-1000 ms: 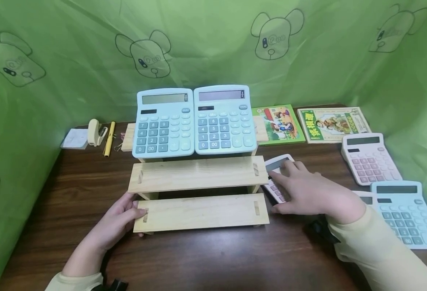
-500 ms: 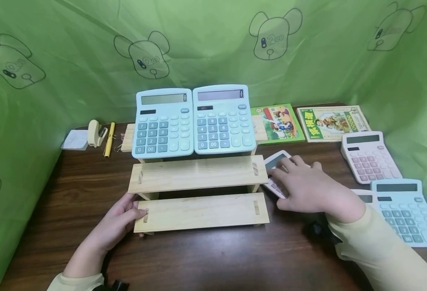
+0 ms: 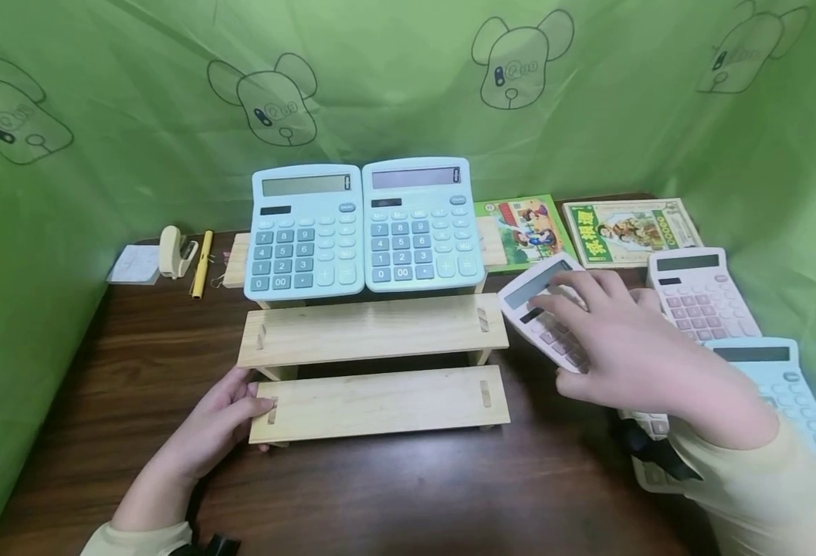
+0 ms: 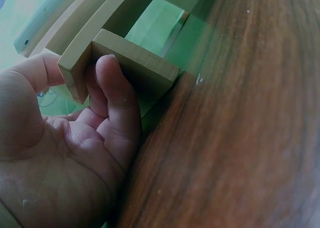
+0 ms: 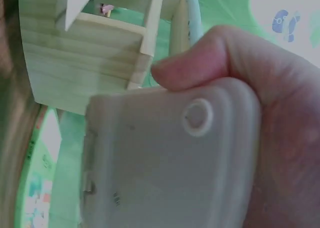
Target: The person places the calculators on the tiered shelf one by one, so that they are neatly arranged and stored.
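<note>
The left hand (image 3: 216,421) is gripping the rack (image 3: 380,332) with curled fingers. Farther off, the right hand (image 3: 633,351), fingers part-spread, is holding a calculator (image 3: 527,310), apparently for loading; next is probably calling for levelling it left of those fingers.

Rack (image 3: 373,332): one, two bare steps showing
Blue calculators (image 3: 303,232) (image 3: 423,224) (image 3: 790,378): three; two on the rack, one right of it
Pink calculators (image 3: 545,332) (image 3: 695,301): two, right of the rack
Mostly hidden calculator (image 3: 654,476): one, right of the rack
Books (image 3: 526,232) (image 3: 630,232): two, right of the rack
Stapler (image 3: 174,252): one, left of the rack
Pen (image 3: 202,265): one, left of the rack
Paper (image 3: 134,264): one, left of the rack
Hands (image 3: 223,421) (image 3: 630,351): two, one either side of the rack
</note>
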`<move>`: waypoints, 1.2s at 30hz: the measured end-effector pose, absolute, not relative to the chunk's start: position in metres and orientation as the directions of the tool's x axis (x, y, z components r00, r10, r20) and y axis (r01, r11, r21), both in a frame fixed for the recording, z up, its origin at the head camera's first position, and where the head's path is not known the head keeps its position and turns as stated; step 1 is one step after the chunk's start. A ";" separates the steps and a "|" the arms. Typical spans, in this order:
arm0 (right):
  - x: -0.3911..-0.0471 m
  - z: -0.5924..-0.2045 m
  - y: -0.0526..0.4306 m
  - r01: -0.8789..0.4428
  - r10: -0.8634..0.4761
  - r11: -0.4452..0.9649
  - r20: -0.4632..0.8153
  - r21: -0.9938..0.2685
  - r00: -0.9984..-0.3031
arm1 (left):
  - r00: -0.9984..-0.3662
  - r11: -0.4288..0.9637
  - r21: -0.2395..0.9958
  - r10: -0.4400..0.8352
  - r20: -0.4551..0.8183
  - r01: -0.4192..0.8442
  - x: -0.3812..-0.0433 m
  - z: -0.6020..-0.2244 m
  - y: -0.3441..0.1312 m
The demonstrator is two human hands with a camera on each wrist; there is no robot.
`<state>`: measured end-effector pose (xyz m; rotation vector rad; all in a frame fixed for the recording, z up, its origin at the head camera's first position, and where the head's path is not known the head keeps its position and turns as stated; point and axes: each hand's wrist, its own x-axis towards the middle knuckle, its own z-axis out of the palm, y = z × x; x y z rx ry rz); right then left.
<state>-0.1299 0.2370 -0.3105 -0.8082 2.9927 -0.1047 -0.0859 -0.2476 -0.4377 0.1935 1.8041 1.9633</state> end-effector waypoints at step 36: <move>-0.091 -0.309 0.191 -0.794 -0.766 0.587 0.210 -0.156 -0.608 | -0.878 -0.040 0.971 0.436 -0.197 -0.237 -0.087 -0.438 -0.249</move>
